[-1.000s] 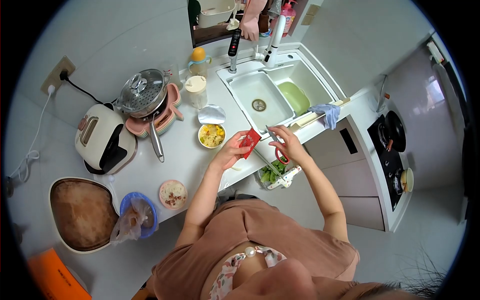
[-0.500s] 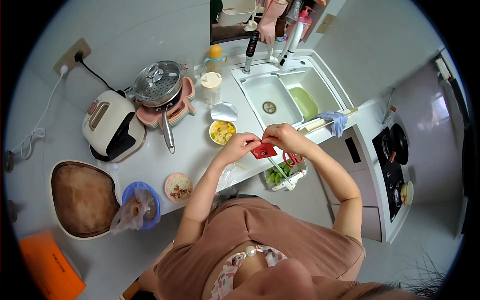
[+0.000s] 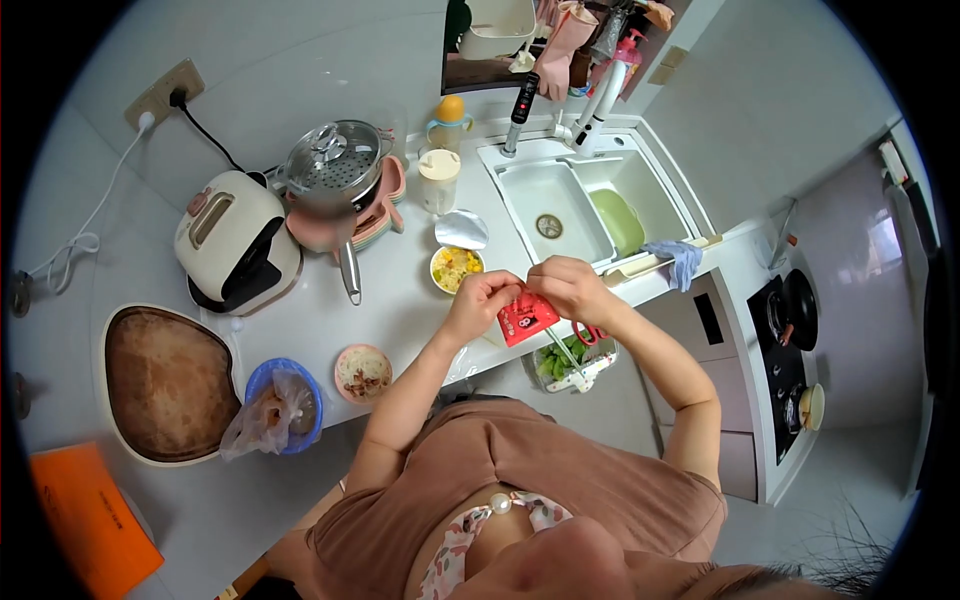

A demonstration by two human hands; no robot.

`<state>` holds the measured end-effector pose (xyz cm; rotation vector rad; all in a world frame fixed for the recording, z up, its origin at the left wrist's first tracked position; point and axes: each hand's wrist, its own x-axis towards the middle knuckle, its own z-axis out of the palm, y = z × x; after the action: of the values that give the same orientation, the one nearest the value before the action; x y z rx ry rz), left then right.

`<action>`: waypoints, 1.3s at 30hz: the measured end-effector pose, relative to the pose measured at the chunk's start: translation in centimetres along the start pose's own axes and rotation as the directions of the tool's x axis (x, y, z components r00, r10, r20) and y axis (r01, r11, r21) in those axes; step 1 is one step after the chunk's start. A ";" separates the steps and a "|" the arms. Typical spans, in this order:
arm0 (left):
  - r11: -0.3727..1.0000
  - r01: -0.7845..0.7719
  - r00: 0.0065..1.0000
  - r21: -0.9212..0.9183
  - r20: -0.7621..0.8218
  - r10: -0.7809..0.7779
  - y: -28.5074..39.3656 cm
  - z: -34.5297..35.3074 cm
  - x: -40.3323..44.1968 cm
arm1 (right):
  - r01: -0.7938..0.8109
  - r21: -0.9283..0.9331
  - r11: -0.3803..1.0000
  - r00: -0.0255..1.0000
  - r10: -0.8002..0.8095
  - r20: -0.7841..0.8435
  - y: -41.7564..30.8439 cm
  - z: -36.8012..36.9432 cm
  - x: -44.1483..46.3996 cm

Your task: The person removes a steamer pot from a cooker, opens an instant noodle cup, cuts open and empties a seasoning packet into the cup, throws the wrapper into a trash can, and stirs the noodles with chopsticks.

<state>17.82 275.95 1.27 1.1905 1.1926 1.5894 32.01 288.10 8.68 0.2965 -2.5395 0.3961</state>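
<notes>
Countertop of glossy white (image 3: pixel 300 325) runs behind the hands, with the white two-basin sink (image 3: pixel 540 190) set into it. Over the front edge, the left hand (image 3: pixel 477 305) and right hand (image 3: pixel 568 288) meet close together, fingers pinched narrow on the top edge of a small, flat, printed red packet (image 3: pixel 527 318). The packet hangs slightly tilted from both pinches, in front of the round white tub of yellow and green food (image 3: pixel 434 281), whose silver foil lid (image 3: pixel 462 229) lies beside it. Below the right hand show red handle loops (image 3: pixel 590 333); whether its fingers bear them, I cannot tell.

Good handling here, I judge, means keeping both pinches near the edge and level, the packet's body unsqueezed, its contents low, force small and even, and the loops away from the thin film.
</notes>
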 end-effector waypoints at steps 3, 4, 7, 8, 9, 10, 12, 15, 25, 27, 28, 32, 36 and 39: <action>0.998 -0.035 0.998 0.054 -0.042 0.038 1.4 0.3 -0.5 | 0.035 -0.054 0.998 0.990 -0.042 -0.132 -0.1 1.1 -0.8; 0.990 -0.072 0.995 0.118 -0.055 0.079 1.7 0.2 -0.7 | 0.035 -0.048 0.998 0.988 -0.042 -0.150 -0.2 1.2 -0.9; 0.931 -0.183 0.976 0.315 -0.053 0.210 2.0 0.0 -1.0 | 0.055 -0.017 0.998 0.988 -0.057 -0.144 -0.2 1.3 -1.5; 0.957 -0.128 0.974 0.261 -0.147 0.171 1.6 -0.5 -1.1 | 0.070 -0.003 0.998 0.986 -0.070 -0.149 -0.3 1.2 -1.6; 0.976 -0.080 0.963 0.201 -0.237 0.128 1.0 -1.2 -1.2 | 0.038 0.015 0.999 0.980 -0.034 -0.198 -0.4 0.7 -1.7; 0.990 -0.036 0.943 0.135 -0.325 0.079 0.6 -2.1 -1.2 | 0.007 0.036 0.999 0.970 0.002 -0.245 -0.6 0.0 -1.8; 0.963 -0.061 0.938 0.262 -0.314 0.145 0.1 -3.5 -1.3 | -0.034 0.079 0.996 0.973 0.051 -0.225 -0.5 -0.6 -1.9; 0.909 -0.114 0.921 0.402 -0.301 0.248 1.1 -3.6 -1.1 | -0.113 0.150 0.982 0.959 0.147 -0.243 -0.2 -0.2 -2.5; 0.971 0.196 0.870 -0.135 -0.434 -0.236 -6.5 -3.6 -0.8 | -0.474 0.662 0.581 0.570 0.775 -0.272 3.9 8.6 -5.5; 0.933 0.272 0.819 -0.235 -0.453 -0.353 -8.8 -4.1 -0.8 | -0.493 0.713 0.499 0.507 0.831 -0.231 4.6 10.9 -5.1; 0.917 0.300 0.800 -0.264 -0.454 -0.392 -9.3 -4.3 -0.7 | -0.558 0.626 0.544 0.544 0.810 -0.219 5.1 11.6 -5.1; 0.836 0.380 0.754 -0.395 -0.391 -0.527 -10.8 -5.4 -0.4 | -0.633 0.581 0.512 0.559 0.821 -0.115 6.6 14.4 -4.8; 0.786 0.421 0.683 -0.452 -0.413 -0.603 -10.5 -6.1 0.2 | -0.685 0.635 0.357 0.508 0.859 0.065 7.8 15.6 -3.9; 0.788 0.423 0.680 -0.447 -0.418 -0.602 -9.3 -7.0 0.8 | -0.640 0.688 0.343 0.559 0.822 0.110 8.4 15.6 -3.0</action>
<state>11.37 277.39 -8.35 0.1217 1.3953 1.6112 24.50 290.99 -7.41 -0.7108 -1.9905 1.6170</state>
